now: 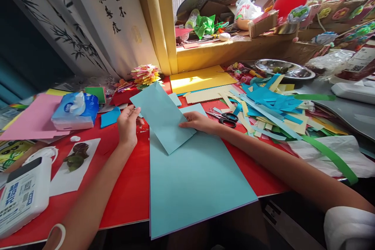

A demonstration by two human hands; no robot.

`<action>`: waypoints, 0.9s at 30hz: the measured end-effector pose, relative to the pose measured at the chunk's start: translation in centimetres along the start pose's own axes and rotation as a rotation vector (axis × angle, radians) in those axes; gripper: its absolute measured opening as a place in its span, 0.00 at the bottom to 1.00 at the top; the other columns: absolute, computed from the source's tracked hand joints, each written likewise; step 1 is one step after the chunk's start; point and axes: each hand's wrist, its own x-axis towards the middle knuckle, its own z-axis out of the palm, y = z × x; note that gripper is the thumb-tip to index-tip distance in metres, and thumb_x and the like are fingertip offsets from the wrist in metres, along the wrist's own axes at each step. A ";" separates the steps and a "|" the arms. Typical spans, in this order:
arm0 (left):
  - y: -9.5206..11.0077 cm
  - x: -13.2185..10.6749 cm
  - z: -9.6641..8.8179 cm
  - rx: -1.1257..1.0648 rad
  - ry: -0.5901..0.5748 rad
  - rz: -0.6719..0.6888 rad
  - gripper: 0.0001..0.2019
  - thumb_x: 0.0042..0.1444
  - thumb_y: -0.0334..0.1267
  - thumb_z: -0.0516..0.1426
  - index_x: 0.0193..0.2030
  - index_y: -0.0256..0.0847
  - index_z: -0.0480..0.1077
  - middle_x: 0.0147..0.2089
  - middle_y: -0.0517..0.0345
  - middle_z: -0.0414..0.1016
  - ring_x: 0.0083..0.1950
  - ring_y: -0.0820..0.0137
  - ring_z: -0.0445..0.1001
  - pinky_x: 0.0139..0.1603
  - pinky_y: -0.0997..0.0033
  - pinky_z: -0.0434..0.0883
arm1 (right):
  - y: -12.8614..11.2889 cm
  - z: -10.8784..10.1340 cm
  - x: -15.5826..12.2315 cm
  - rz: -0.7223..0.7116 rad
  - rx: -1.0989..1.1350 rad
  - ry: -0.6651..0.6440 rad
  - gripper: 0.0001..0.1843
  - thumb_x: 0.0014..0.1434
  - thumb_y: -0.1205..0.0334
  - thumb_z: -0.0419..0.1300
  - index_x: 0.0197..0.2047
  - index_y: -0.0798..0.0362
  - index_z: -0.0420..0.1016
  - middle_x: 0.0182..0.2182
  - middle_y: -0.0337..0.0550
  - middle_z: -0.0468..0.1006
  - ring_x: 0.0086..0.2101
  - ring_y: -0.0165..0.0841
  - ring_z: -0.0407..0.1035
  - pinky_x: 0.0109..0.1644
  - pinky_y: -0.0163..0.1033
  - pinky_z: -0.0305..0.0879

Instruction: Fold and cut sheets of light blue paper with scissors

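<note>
My left hand [128, 124] and my right hand [197, 120] both pinch a light blue paper rectangle [162, 116], the left at its left edge, the right at its right edge. The rectangle is tilted and lifted a little above a large light blue sheet [193, 179] that lies on the red table [125, 195] and overhangs the front edge. Black-handled scissors [227, 118] lie just right of my right hand.
A tissue pack [75, 111] and pink paper [32, 119] lie at the left, a white wipes box [22, 197] at the near left. Blue, yellow and green paper scraps [272, 111] pile up at the right, behind them a metal bowl [284, 68]. Yellow sheets [200, 79] lie beyond.
</note>
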 end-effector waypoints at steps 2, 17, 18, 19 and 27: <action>0.0 0.5 -0.4 0.014 0.017 0.066 0.14 0.46 0.39 0.58 0.41 0.37 0.68 0.26 0.63 0.66 0.17 0.80 0.62 0.15 0.79 0.57 | -0.1 0.1 0.0 -0.004 -0.050 0.007 0.14 0.48 0.56 0.60 0.37 0.57 0.72 0.34 0.42 0.75 0.34 0.33 0.70 0.36 0.36 0.65; 0.5 1.6 -1.3 0.018 0.025 0.157 0.14 0.45 0.36 0.58 0.41 0.38 0.70 0.28 0.62 0.66 0.23 0.79 0.65 0.17 0.81 0.61 | -0.6 0.4 -0.4 -0.043 -0.265 0.091 0.15 0.46 0.51 0.59 0.27 0.55 0.69 0.24 0.37 0.69 0.25 0.29 0.62 0.27 0.34 0.55; 0.5 1.6 -1.4 0.020 0.029 0.162 0.13 0.45 0.36 0.58 0.40 0.38 0.70 0.27 0.62 0.65 0.22 0.79 0.64 0.17 0.81 0.62 | -0.6 0.4 -0.4 -0.046 -0.274 0.092 0.15 0.46 0.51 0.59 0.27 0.55 0.68 0.23 0.37 0.68 0.25 0.29 0.61 0.27 0.34 0.55; 0.4 1.7 -1.4 0.022 0.030 0.166 0.13 0.45 0.36 0.58 0.40 0.38 0.70 0.26 0.63 0.65 0.22 0.79 0.64 0.17 0.81 0.62 | -0.5 0.3 -0.4 -0.048 -0.285 0.091 0.15 0.46 0.50 0.58 0.26 0.55 0.67 0.23 0.36 0.67 0.25 0.28 0.60 0.26 0.34 0.54; 0.3 2.0 -1.8 0.013 0.003 0.170 0.12 0.46 0.37 0.59 0.39 0.40 0.69 0.26 0.62 0.65 0.23 0.78 0.65 0.18 0.80 0.64 | -0.3 0.3 -0.3 -0.063 -0.323 0.076 0.17 0.48 0.47 0.56 0.26 0.55 0.64 0.23 0.35 0.62 0.24 0.27 0.56 0.26 0.33 0.50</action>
